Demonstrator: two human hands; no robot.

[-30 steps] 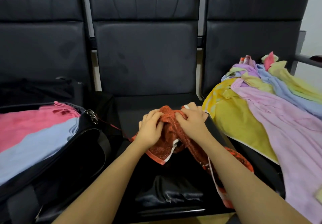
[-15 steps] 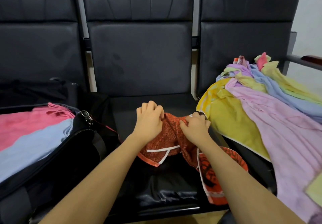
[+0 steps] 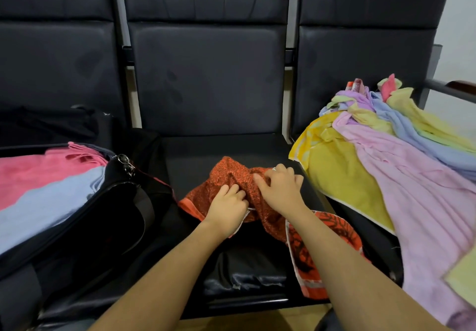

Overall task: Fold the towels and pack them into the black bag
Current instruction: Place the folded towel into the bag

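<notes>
Both hands have slid along the orange towel (image 3: 233, 176) since a moment ago; the left hand (image 3: 228, 208) came nearer and now sits lower on the bunched cloth. Its fingers curl and grab the towel. The right hand (image 3: 279, 189) pinches a fold at the top. This towel lies on the middle black seat (image 3: 195, 150), with one end hanging off the near edge. At the left, the black bag (image 3: 116, 202) holds a pink towel (image 3: 38, 173) and a blue towel (image 3: 46, 207). On the right seat is a pile of towels (image 3: 386, 163).
</notes>
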